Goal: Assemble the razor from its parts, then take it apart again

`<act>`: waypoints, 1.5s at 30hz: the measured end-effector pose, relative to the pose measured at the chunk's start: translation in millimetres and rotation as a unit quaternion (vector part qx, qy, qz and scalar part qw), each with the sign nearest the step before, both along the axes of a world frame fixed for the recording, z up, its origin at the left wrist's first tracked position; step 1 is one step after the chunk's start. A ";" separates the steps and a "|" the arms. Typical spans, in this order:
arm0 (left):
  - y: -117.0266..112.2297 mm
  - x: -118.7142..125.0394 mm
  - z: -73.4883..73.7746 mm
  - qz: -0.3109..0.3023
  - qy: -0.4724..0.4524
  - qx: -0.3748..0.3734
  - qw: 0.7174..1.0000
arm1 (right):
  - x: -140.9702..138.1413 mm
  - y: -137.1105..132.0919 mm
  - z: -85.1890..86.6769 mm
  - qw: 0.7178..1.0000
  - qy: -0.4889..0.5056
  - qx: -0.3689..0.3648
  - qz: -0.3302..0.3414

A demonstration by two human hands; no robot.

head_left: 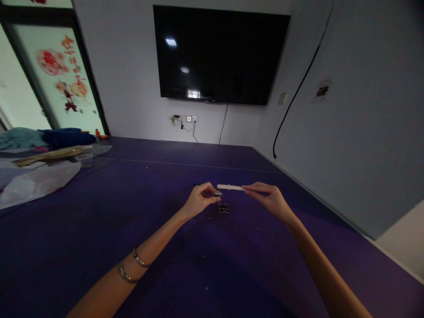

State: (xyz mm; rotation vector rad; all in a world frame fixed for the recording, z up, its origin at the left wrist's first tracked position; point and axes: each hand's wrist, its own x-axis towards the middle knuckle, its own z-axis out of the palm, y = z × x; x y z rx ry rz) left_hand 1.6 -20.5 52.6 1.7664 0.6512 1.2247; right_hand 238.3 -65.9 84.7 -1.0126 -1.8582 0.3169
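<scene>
My left hand (199, 199) pinches a small silvery piece (217, 194) between thumb and fingertips; it is too small to name. In my right hand (270, 198) is a flat, pale stick with a rounded end (228, 187), gripped by its right end. The stick lies level and points left, its free tip close to the silvery piece. Just below, on the purple surface (212, 265), sits a small dark, clear-looking box (223, 208). Part of a thin dark thing (196, 184) shows behind my left hand.
At the left lie white plastic sheeting (39, 183), a tan flat piece (54, 154) and blue cloth (68, 137). A black cable (293, 99) hangs down the right wall. Ahead, a television (221, 55) is mounted above wall sockets (188, 119).
</scene>
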 end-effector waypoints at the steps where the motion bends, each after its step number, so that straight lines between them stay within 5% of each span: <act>1: 0.2 -0.2 -0.2 -0.001 0.000 0.000 1.000 | 1.3 0.4 -0.1 1.000 0.004 0.001 -0.003; 8: 1.3 1.9 -6.3 0.029 -0.047 -0.062 0.997 | -1.7 3.2 -3.2 0.993 0.098 -0.015 -0.067; 15: -1.6 12.2 -18.6 0.029 -0.116 -0.156 0.980 | -29.1 5.0 -13.3 0.970 0.227 -0.078 -0.025; 18: -1.2 13.3 -21.1 0.063 -0.138 -0.167 0.974 | -42.8 0.8 -14.4 0.925 0.344 -0.160 0.003; 21: 1.2 11.9 -21.0 0.106 -0.140 -0.163 0.971 | -54.9 -3.6 -13.3 0.847 0.455 -0.266 0.065; 24: 3.5 10.1 -20.3 0.128 -0.139 -0.157 0.969 | -66.7 -7.7 -13.8 0.772 0.514 -0.349 0.133; 27: 4.5 9.9 -20.7 0.142 -0.153 -0.159 0.965 | -79.9 -15.0 -18.8 0.728 0.540 -0.392 0.161; 34: 3.3 13.7 -22.2 0.142 -0.158 -0.126 0.969 | -106.4 -39.0 -29.8 0.676 0.579 -0.427 0.159; 45: -1.4 13.4 -26.6 0.114 -0.191 -0.092 0.971 | -121.2 -61.8 -42.8 0.662 0.562 -0.477 0.135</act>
